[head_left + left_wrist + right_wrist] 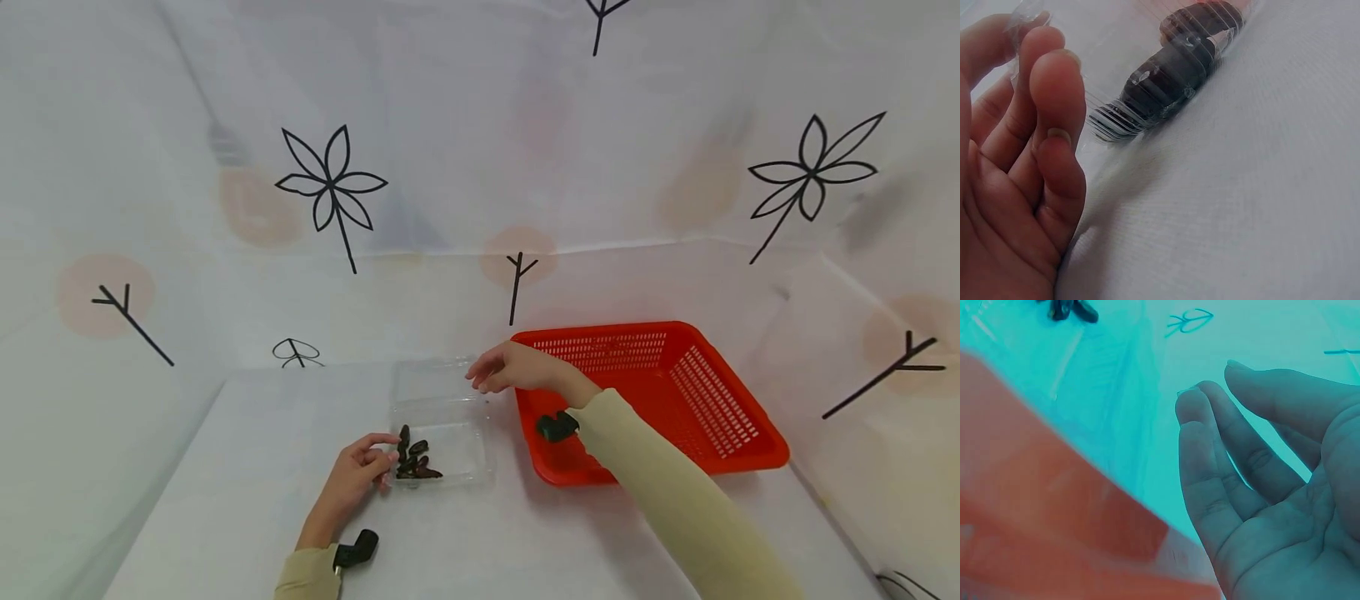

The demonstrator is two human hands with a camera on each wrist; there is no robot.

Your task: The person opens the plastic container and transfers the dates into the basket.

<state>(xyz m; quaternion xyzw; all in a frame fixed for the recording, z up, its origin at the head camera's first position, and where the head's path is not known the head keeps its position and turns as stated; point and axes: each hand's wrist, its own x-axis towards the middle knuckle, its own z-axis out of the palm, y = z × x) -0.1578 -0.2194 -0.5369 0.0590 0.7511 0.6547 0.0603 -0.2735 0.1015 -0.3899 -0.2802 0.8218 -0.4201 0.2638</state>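
A clear plastic clamshell box (pixel 461 454) lies on the white-covered table with its lid (pixel 427 382) folded back. Several small, dark, glossy oblong pieces (pixel 420 472) are gathered at the box's left side; their kind I cannot tell. They show through the ribbed plastic as dark shapes (pixel 1166 75) in the left wrist view. My left hand (pixel 358 471) grips the box's left wall, with a bit of plastic between its fingers. Above the lid's right edge hovers my right hand (pixel 517 368), fingers loosely bent and holding nothing; its palm side (pixel 1272 506) faces the right wrist camera.
A red plastic basket (pixel 675 333) with slotted walls stands right of the box, under my right forearm. White cloth with black flower drawings hangs behind and at both sides. Each wrist wears a small black camera (pixel 358 548). White table surface (pixel 247 467) extends left of the box.
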